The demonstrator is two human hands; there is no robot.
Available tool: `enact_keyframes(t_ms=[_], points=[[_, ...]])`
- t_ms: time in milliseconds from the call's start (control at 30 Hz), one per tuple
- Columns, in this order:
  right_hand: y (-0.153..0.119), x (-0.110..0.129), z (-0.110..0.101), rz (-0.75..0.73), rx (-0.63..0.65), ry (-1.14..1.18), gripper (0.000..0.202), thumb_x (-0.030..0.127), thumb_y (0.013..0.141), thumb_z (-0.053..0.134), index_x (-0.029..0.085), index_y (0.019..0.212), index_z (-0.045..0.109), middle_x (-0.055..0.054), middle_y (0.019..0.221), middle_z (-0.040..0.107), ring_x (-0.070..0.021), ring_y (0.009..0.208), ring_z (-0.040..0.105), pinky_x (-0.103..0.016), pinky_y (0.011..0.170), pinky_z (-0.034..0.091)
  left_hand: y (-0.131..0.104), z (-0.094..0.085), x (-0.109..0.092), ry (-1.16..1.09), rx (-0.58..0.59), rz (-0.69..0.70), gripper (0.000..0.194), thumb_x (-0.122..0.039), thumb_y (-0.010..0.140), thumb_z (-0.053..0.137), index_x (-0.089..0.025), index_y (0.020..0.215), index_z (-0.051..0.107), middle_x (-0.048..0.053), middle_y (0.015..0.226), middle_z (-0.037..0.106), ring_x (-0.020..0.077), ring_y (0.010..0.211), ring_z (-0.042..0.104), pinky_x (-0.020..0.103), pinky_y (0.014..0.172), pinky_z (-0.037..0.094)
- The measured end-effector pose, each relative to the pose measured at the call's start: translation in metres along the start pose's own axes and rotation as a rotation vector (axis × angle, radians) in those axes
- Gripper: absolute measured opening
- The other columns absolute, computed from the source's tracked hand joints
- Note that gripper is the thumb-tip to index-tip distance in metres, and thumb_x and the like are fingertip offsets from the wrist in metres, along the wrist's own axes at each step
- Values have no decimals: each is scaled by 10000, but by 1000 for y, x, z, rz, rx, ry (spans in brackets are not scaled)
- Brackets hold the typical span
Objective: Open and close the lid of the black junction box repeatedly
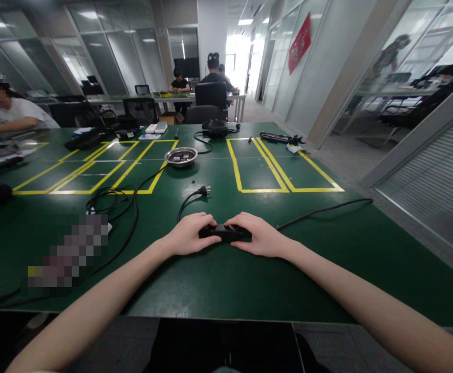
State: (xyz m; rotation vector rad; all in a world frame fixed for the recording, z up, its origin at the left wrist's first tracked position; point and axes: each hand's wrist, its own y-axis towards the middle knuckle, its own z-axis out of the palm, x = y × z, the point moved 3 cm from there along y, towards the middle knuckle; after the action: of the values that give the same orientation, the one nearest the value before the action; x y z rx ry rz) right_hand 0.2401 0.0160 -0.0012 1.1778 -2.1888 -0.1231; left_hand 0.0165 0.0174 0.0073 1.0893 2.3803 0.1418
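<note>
A black power adapter lies across the green table in front of me, held at both ends. My left hand has its thumb and fingers closed round the left end. Round the right end, my right hand grips in the same way. From behind my left hand a short black cord curves up to a plug with metal prongs, resting on the table. A thin black cable runs from beside my right hand toward the table's right side. My hands cover both ends of the adapter.
A metal bowl with small metal parts stands beyond the plug. Yellow tape marks rectangles on the green table. A blurred-out power strip-shaped object and coiled cable lie left. A black headset-like device sits farther back. A person sits at left.
</note>
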Motion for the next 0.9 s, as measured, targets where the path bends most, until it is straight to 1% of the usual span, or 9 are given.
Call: enact_keyframes(t_ms=[67,133,233,400,467,567,767,900], points=[[1,2,1,-22,3,-84,345,243,915,716,156,1242,645,-122,1097,731,-248,969,664,-386,844,550,0,-1,-2,43,2,17,306,-456,979,621,-166,1066,666,75,925,704,220,826,669,307,727,498],[1,4,1,-36,10,-159,318,275,973,653,160,1269,644,-127,1105,741,-254,971,666,-396,854,547,0,-1,-5,93,1,44,354,-471,974,626,-168,1148,678,82,943,716,225,841,675,312,740,508],[2,6,-1,-44,19,-236,301,297,1016,589,156,1275,649,-124,1079,753,-256,946,666,-403,845,546,1,0,-7,158,-1,81,394,-482,990,609,-171,1216,692,89,950,727,227,853,683,320,760,519],[2,10,-1,-106,-11,-291,334,359,1013,610,157,1276,654,-134,1152,754,-263,997,677,-402,863,544,1,3,-9,237,-5,113,389,-469,1026,551,-158,1198,709,97,947,726,226,851,685,331,773,525],[2,10,-1,-115,-31,-315,326,371,1018,607,155,1256,667,-134,1125,762,-260,982,686,-393,844,546,1,4,-11,257,-6,126,388,-458,1031,543,-146,1201,700,99,947,730,227,850,688,337,778,522],[1,10,1,-105,-55,-351,305,368,1026,594,145,1212,689,-132,1055,776,-257,937,703,-382,801,546,1,5,-13,282,-28,141,415,-481,1021,552,-135,1206,689,102,945,741,232,859,696,346,788,518],[0,10,0,-172,-94,-287,297,357,1000,647,154,1213,693,-119,1102,796,-245,949,752,-378,836,559,1,7,-14,304,-37,157,387,-468,1041,529,-142,1157,703,92,914,756,223,831,702,349,769,503],[-2,10,0,-215,-121,-297,298,354,1023,616,154,1231,689,-122,1120,797,-245,956,768,-373,821,574,2,6,-15,306,-53,156,432,-498,1004,582,-145,1232,680,99,974,766,230,871,708,351,792,509]])
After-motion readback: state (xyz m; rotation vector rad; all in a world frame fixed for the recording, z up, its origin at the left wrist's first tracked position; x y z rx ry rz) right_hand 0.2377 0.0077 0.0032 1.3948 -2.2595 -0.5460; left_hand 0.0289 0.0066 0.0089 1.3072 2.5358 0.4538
